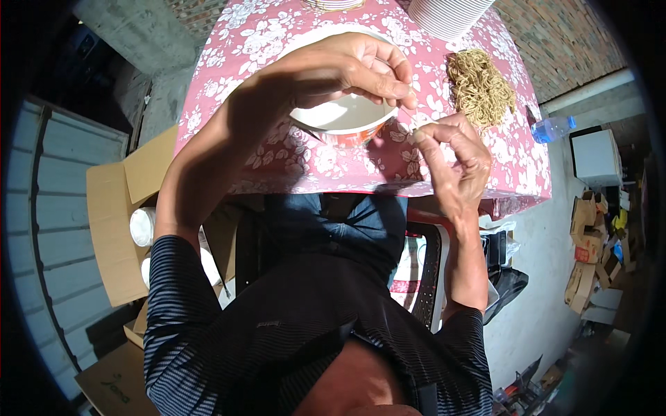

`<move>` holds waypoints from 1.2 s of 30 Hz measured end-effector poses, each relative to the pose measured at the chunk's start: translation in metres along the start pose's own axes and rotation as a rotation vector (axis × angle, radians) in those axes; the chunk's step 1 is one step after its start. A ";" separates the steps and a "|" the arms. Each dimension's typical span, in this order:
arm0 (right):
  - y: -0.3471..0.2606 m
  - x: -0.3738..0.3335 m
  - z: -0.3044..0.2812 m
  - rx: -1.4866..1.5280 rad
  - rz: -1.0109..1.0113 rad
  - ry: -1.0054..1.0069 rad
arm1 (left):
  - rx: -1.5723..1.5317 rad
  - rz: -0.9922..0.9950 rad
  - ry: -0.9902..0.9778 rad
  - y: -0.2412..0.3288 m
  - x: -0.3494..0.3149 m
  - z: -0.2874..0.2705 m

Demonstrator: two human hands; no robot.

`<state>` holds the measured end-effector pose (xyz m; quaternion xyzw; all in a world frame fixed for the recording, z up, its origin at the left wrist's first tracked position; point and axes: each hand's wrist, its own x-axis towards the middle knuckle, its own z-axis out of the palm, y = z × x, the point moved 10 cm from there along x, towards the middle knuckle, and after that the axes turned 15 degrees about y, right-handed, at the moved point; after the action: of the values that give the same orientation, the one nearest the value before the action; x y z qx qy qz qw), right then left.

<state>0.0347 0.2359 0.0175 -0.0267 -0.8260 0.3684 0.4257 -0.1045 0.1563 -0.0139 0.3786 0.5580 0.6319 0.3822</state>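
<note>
My left hand [361, 69] is raised over a round white tub [340, 116] with red print on its outer wall. Its thumb and fingertips are pinched together. Close by, lower and to the right, my right hand [458, 156] is also closed in a pinch, thumb against forefinger. Whatever lies between the fingertips is too thin to make out. A tangled heap of gold-coloured cords [480, 89] rests on the table beyond my right hand. The left hand and forearm hide part of the tub.
A pink flowered cloth covers the table [243, 52]. At its far side are a stack of white tubs [449, 15] and another stacked item [333, 4]. A clear bottle [553, 129] is at the right edge. An open cardboard box [111, 222] with white round items stands left.
</note>
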 end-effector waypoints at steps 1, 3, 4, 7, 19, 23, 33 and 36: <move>-0.004 -0.001 0.001 0.009 -0.012 -0.003 | 0.001 -0.001 -0.005 0.002 -0.002 0.005; -0.009 -0.004 0.005 0.022 0.001 -0.022 | 0.091 -0.006 -0.001 0.005 -0.006 0.015; -0.008 -0.004 0.003 0.020 0.002 -0.019 | 0.102 -0.040 0.027 0.006 -0.009 0.020; 0.008 -0.007 0.003 0.160 0.244 -0.025 | 0.322 0.062 0.049 0.005 -0.012 0.028; 0.024 -0.020 0.003 0.309 0.498 -0.034 | 0.405 0.141 0.160 0.011 -0.015 0.030; 0.030 -0.025 -0.001 0.402 0.533 0.045 | 0.401 0.067 0.178 0.006 -0.015 0.027; 0.043 -0.031 0.005 0.309 0.681 0.055 | 0.352 0.027 0.175 0.004 -0.017 0.023; 0.045 -0.039 0.005 0.315 0.694 0.058 | 0.309 0.005 0.194 0.001 -0.015 0.019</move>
<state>0.0439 0.2519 -0.0388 -0.2496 -0.6886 0.6123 0.2978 -0.0811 0.1500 -0.0117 0.3713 0.6816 0.5733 0.2623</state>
